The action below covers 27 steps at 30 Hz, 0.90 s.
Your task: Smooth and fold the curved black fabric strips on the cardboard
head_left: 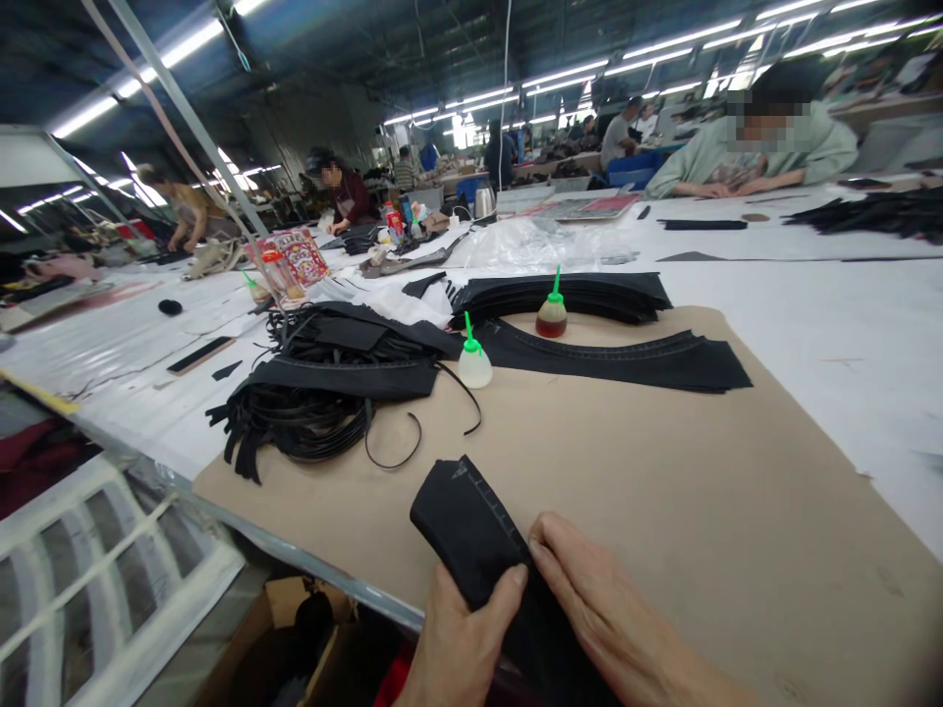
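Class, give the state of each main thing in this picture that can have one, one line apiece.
Black piece: held, partly out of frame
Left hand: closed on the piece, thumb on top
Right hand: fingers curled at the piece's edge, grip unclear
Pale bottle: upright, green spout fitted
Red-brown bottle: upright, partly filled
Black strip bundle: loosely piled, ends trailing
Ceiling lights: lit
Cardboard box: open

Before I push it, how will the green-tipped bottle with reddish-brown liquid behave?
The bottle probably resists tipping under a gentle push, since its liquid sits low beneath a green spout. Its translucent body looks like thin plastic, so it may squeeze inward. If knocked over, its round sides could let it roll.
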Tool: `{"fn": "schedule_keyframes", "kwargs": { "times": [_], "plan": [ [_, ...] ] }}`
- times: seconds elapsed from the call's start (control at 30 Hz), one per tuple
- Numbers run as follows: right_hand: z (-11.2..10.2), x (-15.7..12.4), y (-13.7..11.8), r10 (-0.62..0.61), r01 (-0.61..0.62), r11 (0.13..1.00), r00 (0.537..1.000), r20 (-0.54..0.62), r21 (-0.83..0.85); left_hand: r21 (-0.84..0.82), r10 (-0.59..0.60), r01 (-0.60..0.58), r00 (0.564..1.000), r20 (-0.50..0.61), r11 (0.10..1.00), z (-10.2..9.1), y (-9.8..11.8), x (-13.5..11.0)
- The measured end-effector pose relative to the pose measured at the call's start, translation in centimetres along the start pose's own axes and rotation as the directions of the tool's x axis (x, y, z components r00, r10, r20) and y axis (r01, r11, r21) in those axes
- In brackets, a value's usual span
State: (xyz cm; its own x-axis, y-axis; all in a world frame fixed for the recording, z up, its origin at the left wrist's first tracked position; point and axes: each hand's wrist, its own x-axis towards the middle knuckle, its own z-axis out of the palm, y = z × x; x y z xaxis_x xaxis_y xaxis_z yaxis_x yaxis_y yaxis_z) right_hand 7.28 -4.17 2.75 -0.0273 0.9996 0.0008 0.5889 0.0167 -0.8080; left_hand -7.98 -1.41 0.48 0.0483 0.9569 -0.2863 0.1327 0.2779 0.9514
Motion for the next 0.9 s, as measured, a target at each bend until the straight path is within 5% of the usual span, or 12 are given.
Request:
{"fn": "schedule_keyframes", "kwargs": {
  "times": [0.33, 0.6, 0.9],
  "plan": [
    [1.0, -0.1, 0.2, -0.119, 0.109, 0.977, 0.992, -0.043, -0.183, 0.036, 0.024, -0.026, 0.999, 0.045, 0.999, 0.0, 0.5, -0.3],
    [-2.0, -0.2, -0.7, 0.080, -0.124, 0.948, 0.984, 0.156, 0.293, 0.005, 0.008, -0.009, 0.992, 0.124, 1.000, -0.5, 1.0, -0.1],
    [-0.7, 1.3, -0.2, 0.063, -0.091, 0.968, 0.990, 0.124, 0.235, 0.069, -0.001, -0.003, 0.999, 0.047, 0.998, -0.7, 0.6, 0.2]
  ]
}}
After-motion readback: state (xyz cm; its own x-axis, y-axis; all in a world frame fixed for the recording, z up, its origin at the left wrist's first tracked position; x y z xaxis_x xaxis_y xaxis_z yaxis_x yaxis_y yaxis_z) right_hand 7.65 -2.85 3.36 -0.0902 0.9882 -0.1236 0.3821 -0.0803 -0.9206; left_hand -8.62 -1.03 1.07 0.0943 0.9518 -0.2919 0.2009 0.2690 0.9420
